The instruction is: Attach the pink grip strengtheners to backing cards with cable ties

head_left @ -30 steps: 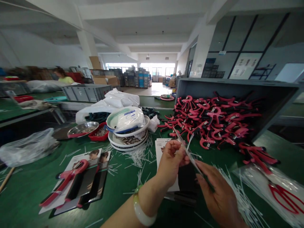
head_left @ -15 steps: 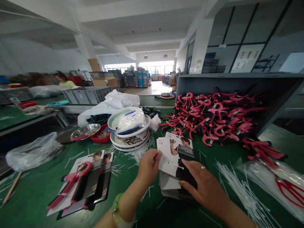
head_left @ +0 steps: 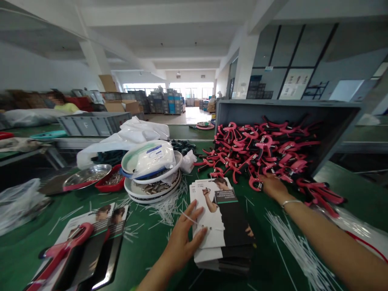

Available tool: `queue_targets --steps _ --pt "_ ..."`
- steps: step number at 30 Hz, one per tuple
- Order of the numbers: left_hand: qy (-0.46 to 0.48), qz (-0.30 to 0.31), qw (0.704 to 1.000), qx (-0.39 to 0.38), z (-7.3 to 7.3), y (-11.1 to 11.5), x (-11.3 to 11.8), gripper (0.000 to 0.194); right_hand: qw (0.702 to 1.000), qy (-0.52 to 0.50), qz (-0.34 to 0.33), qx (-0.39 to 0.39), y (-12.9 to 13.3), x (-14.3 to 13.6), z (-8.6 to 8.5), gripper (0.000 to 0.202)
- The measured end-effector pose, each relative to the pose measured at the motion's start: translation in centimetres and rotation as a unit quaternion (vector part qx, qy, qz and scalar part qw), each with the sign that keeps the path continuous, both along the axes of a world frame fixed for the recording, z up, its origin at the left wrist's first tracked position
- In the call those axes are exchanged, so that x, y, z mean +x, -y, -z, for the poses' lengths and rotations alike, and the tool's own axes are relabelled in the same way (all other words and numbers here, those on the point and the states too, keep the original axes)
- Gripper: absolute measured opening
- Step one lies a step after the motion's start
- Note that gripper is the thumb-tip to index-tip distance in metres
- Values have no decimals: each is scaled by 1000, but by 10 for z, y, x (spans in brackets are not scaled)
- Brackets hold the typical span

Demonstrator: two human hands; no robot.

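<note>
My left hand [head_left: 183, 238] rests with its fingers apart on the left edge of a stack of printed cards [head_left: 235, 226]. A thin white cable tie [head_left: 190, 219] passes through small holes in the top card and runs across the fingers. My right hand [head_left: 274, 187] reaches forward right to the near side of a heap of pink-and-black hand grips [head_left: 266, 141]. Its fingers close on the nearest hand grip [head_left: 256, 184], their tips partly hidden. At the left front, a hand grip [head_left: 65, 250] lies on overlapping cards [head_left: 112, 242].
A grey crate [head_left: 287, 104] on its side holds the heap. Loose cable ties [head_left: 303, 254] lie at the right. Stacked white bowls [head_left: 151, 194], a red tray [head_left: 110, 180] and a metal dish [head_left: 87, 176] stand left of centre. Another person [head_left: 65, 106] is at the far left.
My right hand has left the card stack and moved forward right to the hand grips. My left hand has loosened from its pinch and spread over the card's edge. The view has shifted slightly.
</note>
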State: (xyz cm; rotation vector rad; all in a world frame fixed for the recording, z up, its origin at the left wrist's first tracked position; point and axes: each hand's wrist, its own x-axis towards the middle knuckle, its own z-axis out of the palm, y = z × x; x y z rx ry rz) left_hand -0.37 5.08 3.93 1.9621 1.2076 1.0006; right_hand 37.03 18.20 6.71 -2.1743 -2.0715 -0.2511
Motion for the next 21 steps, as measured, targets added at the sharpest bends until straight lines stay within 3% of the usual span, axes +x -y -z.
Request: queue_targets --steps 5,11,16,21 --pt "-1 35 999 -21 0 -7 7 49 998 33 -27 48 -56 -17 -5 54" --pt "15 55 997 -53 2 -12 11 49 999 14 -24 46 -95 -24 -23 30" --pt "38 49 997 -50 8 -10 12 47 995 -1 -27 94 -75 -3 -41 30" --pt "57 37 997 -29 6 -12 13 46 980 -61 -46 182 -25 6 -84 41"
